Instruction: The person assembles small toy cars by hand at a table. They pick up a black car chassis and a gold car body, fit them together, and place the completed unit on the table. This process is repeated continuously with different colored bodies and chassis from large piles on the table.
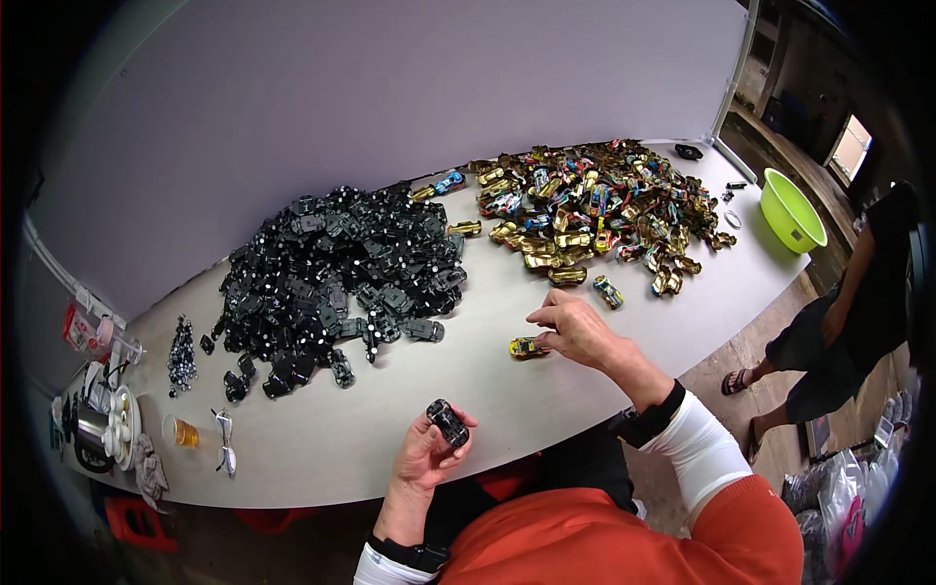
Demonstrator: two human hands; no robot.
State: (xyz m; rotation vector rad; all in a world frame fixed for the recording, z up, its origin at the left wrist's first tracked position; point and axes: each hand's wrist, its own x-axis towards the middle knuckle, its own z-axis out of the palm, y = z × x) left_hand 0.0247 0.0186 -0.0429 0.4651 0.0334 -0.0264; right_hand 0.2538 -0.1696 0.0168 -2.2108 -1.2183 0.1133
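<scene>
My left hand (421,454) is closed around a black toy car chassis (448,423) near the front edge of the table. To its right and farther in, my right hand (583,333) hovers over a yellow toy car body (527,347). Its fingers are bent, with a gap between thumb and forefinger, and the thumb is at the car's right end; I cannot tell whether they touch. Another colourful toy car body (608,292) lies just beyond that hand. A big heap of black toy car chassis (331,268) covers the left middle of the table.
Gold and multicoloured car bodies (595,200) are heaped at the back right, near a green basin (792,213). Small metallic parts (182,356), a glass of amber drink (181,431), eyeglasses (225,442) and a kettle (92,437) stand left. A person (843,312) is beyond the right edge.
</scene>
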